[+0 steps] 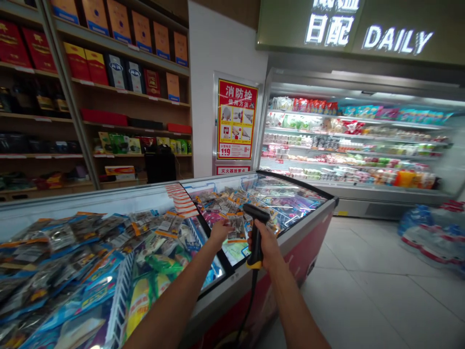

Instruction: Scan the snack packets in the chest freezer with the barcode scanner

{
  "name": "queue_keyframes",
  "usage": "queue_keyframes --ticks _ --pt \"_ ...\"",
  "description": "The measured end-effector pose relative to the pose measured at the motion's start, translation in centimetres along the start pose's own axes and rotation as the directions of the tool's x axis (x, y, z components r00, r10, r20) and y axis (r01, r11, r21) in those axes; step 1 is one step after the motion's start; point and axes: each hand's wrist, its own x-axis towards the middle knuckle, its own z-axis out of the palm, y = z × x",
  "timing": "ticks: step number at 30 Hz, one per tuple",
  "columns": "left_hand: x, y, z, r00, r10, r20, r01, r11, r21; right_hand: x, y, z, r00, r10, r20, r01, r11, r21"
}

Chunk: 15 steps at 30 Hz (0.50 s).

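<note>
My right hand [269, 242] is wrapped round the handle of a black barcode scanner [256, 242] with a yellow base, and its cord hangs down in front of the freezer. Just left of the scanner head, my left hand [220, 233] has its fingers closed at the edge of a small snack packet [237, 227] with an orange border. Both hands are over the glass-topped chest freezer [232, 275]. Many similar packets [61, 237] lie spread at the left, and others lie behind my hands.
A white wire divider [121, 295] separates the packets from green and yellow bags [145, 295]. Shelves of boxed goods [141, 80] stand behind at left, a lit refrigerated display [348, 138] at the back right. Wrapped bottles [432, 237] sit on the tiled floor [366, 286].
</note>
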Motion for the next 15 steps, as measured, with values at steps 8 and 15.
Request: queue_keyframes --ticks 8,15 --pt "2.6 -0.8 -8.3 0.996 0.011 -0.085 -0.056 0.835 -0.548 -2.0 2.2 5.4 0.982 0.083 0.168 -0.088 0.996 0.022" --pt "3.3 -2.3 -10.5 0.989 -0.010 -0.144 -0.070 0.838 -0.541 -3.0 3.4 7.9 0.976 0.068 0.208 -0.067 0.998 -0.011"
